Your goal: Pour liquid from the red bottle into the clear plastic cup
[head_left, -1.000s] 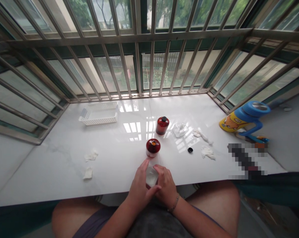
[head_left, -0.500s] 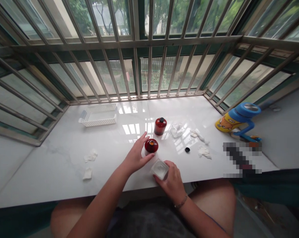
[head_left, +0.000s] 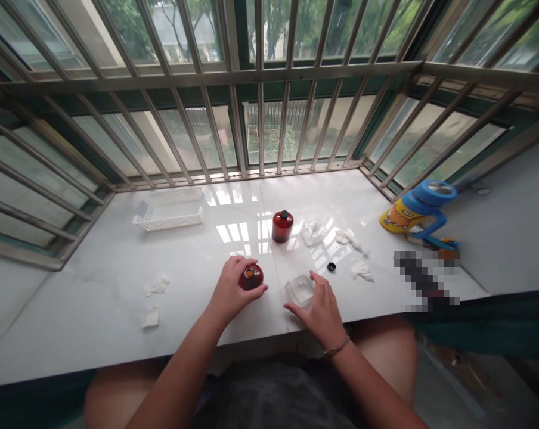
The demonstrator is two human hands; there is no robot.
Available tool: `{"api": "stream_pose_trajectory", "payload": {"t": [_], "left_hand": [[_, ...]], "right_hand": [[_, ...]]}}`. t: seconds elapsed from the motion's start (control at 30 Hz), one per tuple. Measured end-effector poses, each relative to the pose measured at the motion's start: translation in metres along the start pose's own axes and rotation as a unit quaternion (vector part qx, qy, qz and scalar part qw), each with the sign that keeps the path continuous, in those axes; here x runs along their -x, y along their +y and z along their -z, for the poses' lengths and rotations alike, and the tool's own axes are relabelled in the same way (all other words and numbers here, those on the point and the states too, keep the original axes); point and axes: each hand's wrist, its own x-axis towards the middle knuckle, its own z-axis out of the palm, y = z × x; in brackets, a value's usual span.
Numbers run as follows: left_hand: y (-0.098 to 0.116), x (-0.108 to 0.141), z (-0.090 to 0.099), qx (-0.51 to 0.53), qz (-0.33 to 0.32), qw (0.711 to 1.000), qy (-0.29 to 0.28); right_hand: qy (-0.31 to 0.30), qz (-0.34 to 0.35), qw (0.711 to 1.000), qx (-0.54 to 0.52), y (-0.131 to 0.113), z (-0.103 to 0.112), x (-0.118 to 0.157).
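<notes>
Curling its grip round an open red bottle on the bench in the head view, the left hand clasps the bottle's sides. At that bottle's three o'clock, the right hand pinches a clear tub. A capped red bottle stands at one o'clock, a white basket at ten; a black cap lies at the clear tub's two o'clock.

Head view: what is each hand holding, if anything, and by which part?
The left hand grips the uncapped red bottle around its body, below the neck. The right hand holds the clear container by its near and right sides.
</notes>
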Motion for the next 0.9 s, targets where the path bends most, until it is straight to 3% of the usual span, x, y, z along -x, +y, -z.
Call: {"api": "stream_pose_trajectory", "payload": {"t": [0.17,0.33,0.47,0.67,0.9], "left_hand": [[-0.004,0.04,-0.004,0.049,0.045,0.995,0.071],[-0.002,0.058,-0.013,0.045,0.069,0.994,0.074],[-0.006,0.059,-0.017,0.052,0.065,0.994,0.067],[-0.022,0.069,-0.021,0.16,0.092,0.983,0.018],[-0.004,0.075,-0.026,0.08,0.08,0.993,0.045]], "right_hand": [[-0.07,0.021,0.995,-0.065,0.019,0.009,-0.01],[-0.111,0.001,0.984,-0.141,0.024,0.011,-0.02],[-0.097,-0.031,0.981,-0.164,0.016,0.008,-0.02],[-0.082,-0.061,0.975,-0.195,-0.002,0.011,-0.014],[-0.088,-0.027,0.961,-0.259,-0.032,0.028,-0.016]]}}
